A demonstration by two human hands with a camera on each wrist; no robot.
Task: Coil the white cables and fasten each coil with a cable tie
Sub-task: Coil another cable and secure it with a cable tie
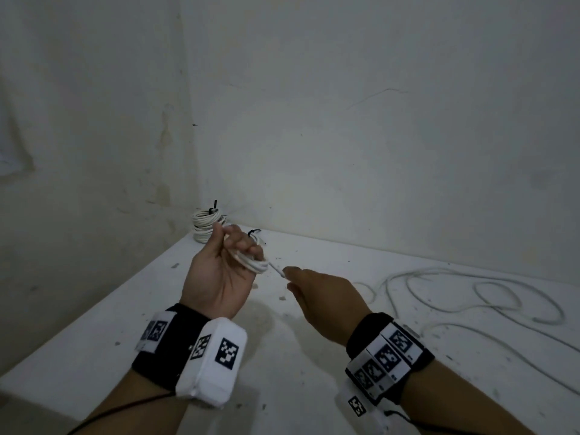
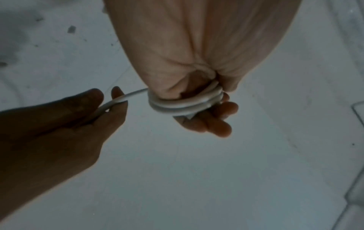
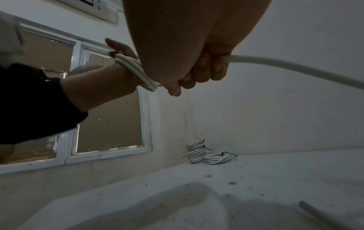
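My left hand (image 1: pixel 238 246) is raised palm up over the white table (image 1: pixel 125 324), fingers curled round a few loops of white cable (image 1: pixel 254 265) wound about them. The wrist views show the same loops (image 2: pixel 183 105) (image 3: pixel 138 73) across the hand. Just to its right, my right hand (image 1: pixel 290 277) pinches the strand (image 2: pixel 118 99) leading out of the loops. The cable then passes through that fist (image 3: pixel 208 73) and trails away (image 3: pixel 295 66) to loose slack (image 1: pixel 470 287) spread on the table at right.
Two coiled white cables (image 1: pixel 205 224) (image 3: pixel 218 158) bound with black cable ties (image 1: pixel 215 207) lie in the far corner against the walls. A window (image 3: pixel 108 101) is set in the left wall. Bare table shows in front of my wrists.
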